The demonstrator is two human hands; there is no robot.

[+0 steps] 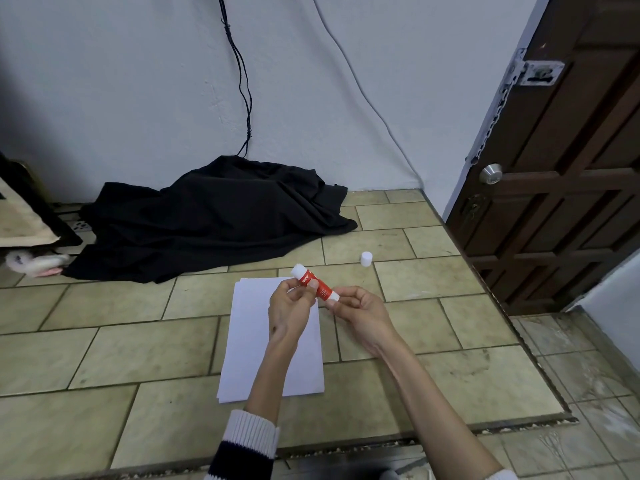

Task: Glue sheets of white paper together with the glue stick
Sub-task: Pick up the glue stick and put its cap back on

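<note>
**Both hands on the uncapped glue stick, above the paper**

A person holds a red glue stick point(315, 284) in both hands over a tiled floor point(138, 348). The left hand point(289, 310) pinches the red barrel between thumb and fingertips, near its middle. The right hand point(360, 313) is closed on the white base at the stick's lower right end, fingers curled round it. The stick is tilted, its white open end pointing up and to the left, and it is off the floor.

Under the hands lies the paper point(249, 341), a small stack of white sheets flat on the tiles, long side running away from the person; a second sheet's edge shows at the near left corner. The left forearm crosses the stack's near right part.

The cap point(366, 258) stands upright on the tiles beyond the paper's far right corner, well apart from the hands.

A black cloth point(207, 216) is heaped against the far wall point(138, 81), and a brown door point(561, 174) borders the floor on the right. The left sleeve point(249, 441) is white and dark, pushed up the forearm.
</note>
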